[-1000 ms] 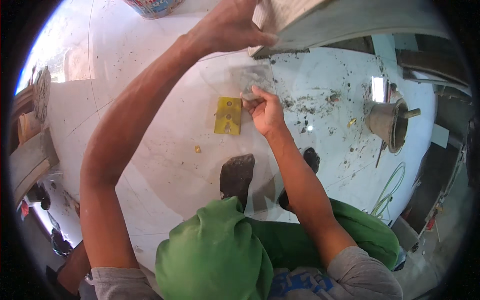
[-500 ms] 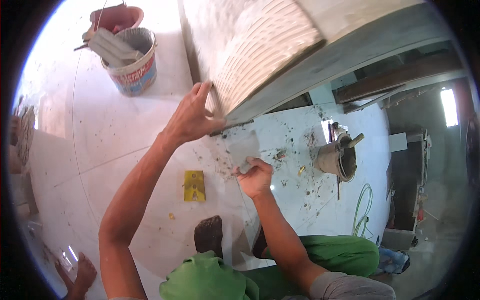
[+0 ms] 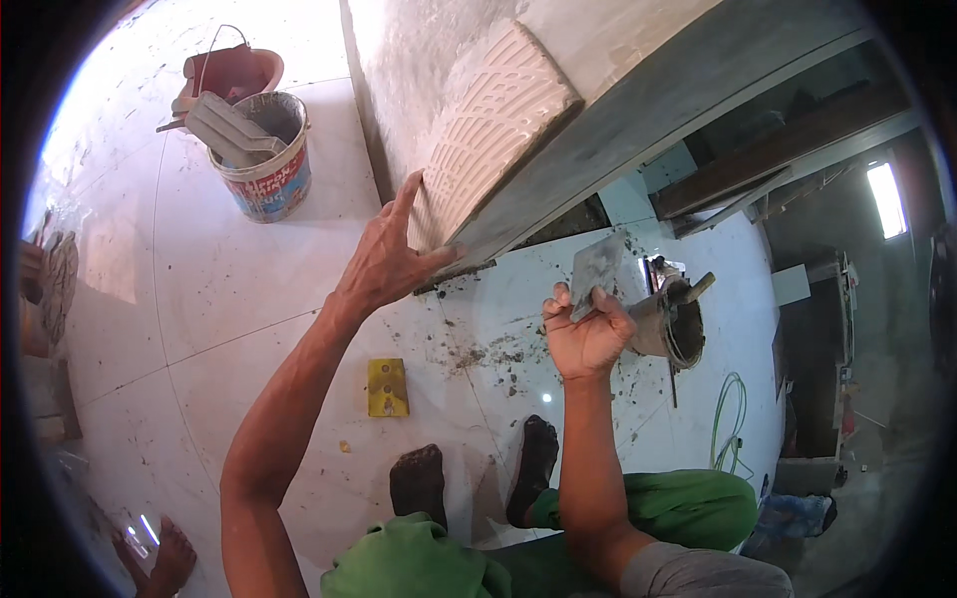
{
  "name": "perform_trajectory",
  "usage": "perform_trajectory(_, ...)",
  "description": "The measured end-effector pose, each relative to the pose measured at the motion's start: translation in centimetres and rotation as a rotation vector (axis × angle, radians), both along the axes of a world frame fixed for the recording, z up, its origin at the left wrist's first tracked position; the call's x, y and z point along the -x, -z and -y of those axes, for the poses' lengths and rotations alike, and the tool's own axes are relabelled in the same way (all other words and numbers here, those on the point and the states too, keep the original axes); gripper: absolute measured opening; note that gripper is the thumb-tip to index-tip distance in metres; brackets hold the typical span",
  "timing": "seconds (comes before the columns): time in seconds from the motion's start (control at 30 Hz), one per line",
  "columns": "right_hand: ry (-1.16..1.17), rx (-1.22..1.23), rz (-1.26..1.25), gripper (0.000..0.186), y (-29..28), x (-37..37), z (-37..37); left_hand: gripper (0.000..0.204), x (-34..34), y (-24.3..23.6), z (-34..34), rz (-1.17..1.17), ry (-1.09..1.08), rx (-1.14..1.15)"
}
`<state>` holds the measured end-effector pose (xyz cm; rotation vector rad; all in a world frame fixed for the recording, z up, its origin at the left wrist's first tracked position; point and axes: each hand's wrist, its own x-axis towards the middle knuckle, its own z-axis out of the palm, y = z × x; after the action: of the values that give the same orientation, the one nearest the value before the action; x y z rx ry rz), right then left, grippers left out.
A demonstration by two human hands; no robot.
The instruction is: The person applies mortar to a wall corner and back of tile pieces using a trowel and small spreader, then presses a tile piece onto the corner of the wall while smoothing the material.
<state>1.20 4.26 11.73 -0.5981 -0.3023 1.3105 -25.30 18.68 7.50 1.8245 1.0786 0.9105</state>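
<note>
My left hand grips the near end of a cream tile with raised ridges, index finger and thumb at its edges. The tile lies on the grey cement ledge. My right hand, lower and to the right, holds a thin, flat grey plate smeared with mortar between fingers and thumb, raised over the floor. A yellow slotted plate with round holes lies on the white tiled floor below my left hand.
At upper left stand a paint bucket holding grey tools and a red basin. A mortar bucket and green hose are at right. Debris dots the floor. Another person's bare foot shows at lower left.
The view has swung up to show the tile and buckets. My right hand has moved right and lifted the grey plate. My left hand stays at the tile's end.
</note>
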Motion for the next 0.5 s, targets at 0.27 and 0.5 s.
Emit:
perform_trajectory(0.27,-0.006,-0.070,0.081,0.021,-1.9,0.6,-0.1,0.106,0.0,0.8,0.4,0.027,-0.023,-0.055)
perform_trajectory(0.5,0.257,-0.167,0.402,0.065,-8.7,1.8,-1.8,0.107,-0.1,1.5,0.3,0.000,-0.104,-0.232)
